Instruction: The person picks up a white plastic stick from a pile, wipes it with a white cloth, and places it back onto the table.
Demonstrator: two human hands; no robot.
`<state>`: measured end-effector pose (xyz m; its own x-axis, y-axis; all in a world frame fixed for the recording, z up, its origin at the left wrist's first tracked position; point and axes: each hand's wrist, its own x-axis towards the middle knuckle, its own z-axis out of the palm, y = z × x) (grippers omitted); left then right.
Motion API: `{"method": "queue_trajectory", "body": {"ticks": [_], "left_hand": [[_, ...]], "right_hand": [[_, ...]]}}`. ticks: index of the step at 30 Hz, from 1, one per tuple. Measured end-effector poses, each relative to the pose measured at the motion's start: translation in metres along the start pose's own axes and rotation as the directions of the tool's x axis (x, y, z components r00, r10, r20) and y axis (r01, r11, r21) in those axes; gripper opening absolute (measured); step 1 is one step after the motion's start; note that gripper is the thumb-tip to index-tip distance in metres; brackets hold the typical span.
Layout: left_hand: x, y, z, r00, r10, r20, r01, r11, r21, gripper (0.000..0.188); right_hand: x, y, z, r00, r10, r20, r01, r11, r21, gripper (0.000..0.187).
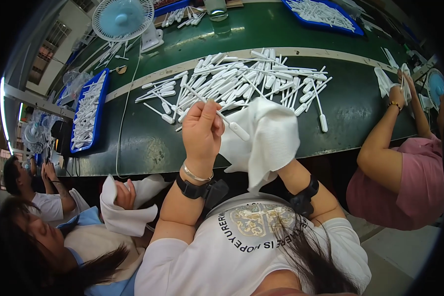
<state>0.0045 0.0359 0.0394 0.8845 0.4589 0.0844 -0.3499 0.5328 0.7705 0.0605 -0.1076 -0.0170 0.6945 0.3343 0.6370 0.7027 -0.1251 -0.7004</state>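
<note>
My left hand (202, 129) has a pinching grip on a white plastic stick (217, 111), long axis slanting from upper left down to its paddle end at lower right, touching the white cloth (266, 135) bunched over my hidden right hand, grip unclear

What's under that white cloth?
The right hand is hidden under the cloth; only its forearm shows below. The end of the white stick held by the left hand lies on the cloth, not under it.
</note>
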Motion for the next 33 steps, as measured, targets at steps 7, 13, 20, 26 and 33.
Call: {"method": "queue_trajectory", "body": {"ticks": [7,13,20,26,33], "left_hand": [[-0.007,-0.025,0.009,0.994,0.083,0.077,-0.106,0.923,0.371,0.012],[0.003,-0.005,0.008,0.993,0.107,-0.055,-0.099,0.987,0.129,0.014],[0.004,-0.004,0.01,0.999,0.035,-0.026,-0.035,0.999,0.017,0.013],[-0.01,-0.025,0.019,0.999,0.045,0.014,-0.047,0.975,0.217,0.01],[-0.007,-0.027,0.009,0.985,0.155,0.078,-0.16,0.986,0.054,0.008]], "right_hand": [[0.009,-0.031,0.015,0.973,0.145,0.18,-0.192,0.942,0.275,0.021],[-0.005,-0.012,-0.001,0.958,-0.039,0.286,0.073,0.992,-0.108,0.022],[-0.002,-0.007,0.008,0.992,0.123,0.023,-0.123,0.992,-0.027,0.016],[0.019,-0.028,0.012,0.97,0.182,0.164,-0.205,0.97,0.132,0.01],[0.017,-0.023,-0.009,0.991,0.038,0.128,-0.046,0.997,0.062,0.012]]}}
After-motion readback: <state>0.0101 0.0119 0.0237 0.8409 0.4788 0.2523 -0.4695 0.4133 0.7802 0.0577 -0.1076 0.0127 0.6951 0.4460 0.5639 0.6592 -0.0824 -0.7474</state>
